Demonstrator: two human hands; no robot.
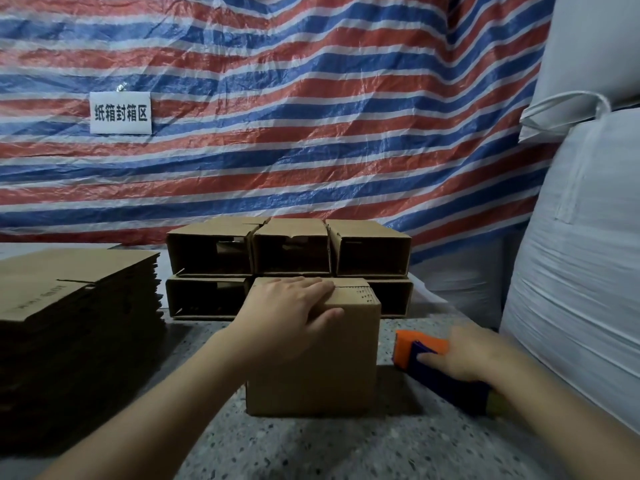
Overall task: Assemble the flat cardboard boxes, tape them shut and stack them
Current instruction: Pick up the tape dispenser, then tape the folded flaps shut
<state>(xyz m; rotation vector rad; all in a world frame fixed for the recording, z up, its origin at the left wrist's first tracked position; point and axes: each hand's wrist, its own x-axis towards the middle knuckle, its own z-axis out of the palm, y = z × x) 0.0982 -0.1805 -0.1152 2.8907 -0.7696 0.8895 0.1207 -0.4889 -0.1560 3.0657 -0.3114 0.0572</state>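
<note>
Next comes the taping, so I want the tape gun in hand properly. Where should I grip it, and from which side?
Grip the dark blue handle of the tape gun, coming from the near right, where your right hand already lies on it. It lies on the table with its orange head pointing away towards the box, so the handle end is nearest. Your left hand holds the box's top.

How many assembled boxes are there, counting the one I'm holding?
6 visible: three in the top row, two showing below, one under the left hand, which may hide another.
</note>
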